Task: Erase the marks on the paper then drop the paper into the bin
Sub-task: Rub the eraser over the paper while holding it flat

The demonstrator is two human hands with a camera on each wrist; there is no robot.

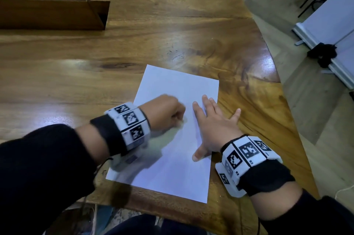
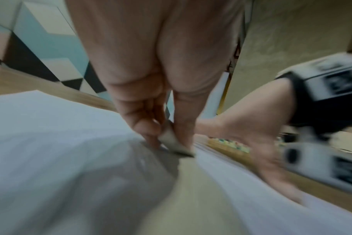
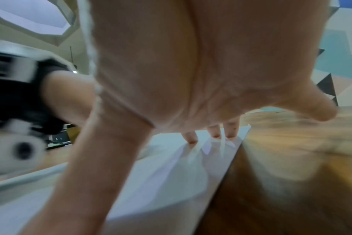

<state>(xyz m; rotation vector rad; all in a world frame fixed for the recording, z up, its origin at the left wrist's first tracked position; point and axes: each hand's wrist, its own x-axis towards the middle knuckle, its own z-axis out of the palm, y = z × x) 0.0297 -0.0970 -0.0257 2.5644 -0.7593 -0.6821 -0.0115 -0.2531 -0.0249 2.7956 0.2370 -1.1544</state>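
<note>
A white sheet of paper [image 1: 172, 139] lies on the wooden table [image 1: 134, 47] near its front edge. My left hand [image 1: 168, 112] is curled over the paper's left half and pinches a small whitish eraser [image 2: 171, 139] whose tip touches the sheet. My right hand [image 1: 210, 125] lies flat with spread fingers [image 3: 191, 138] pressing the paper's right side; its little finger is over the bare wood. No marks show on the visible part of the paper. The left wrist view is blurred.
A brown cardboard box [image 1: 53, 12] stands at the table's far left. The table's curved right edge [image 1: 283, 85] drops to a tiled floor, where a white board stand [image 1: 325, 43] rests. No bin is in view.
</note>
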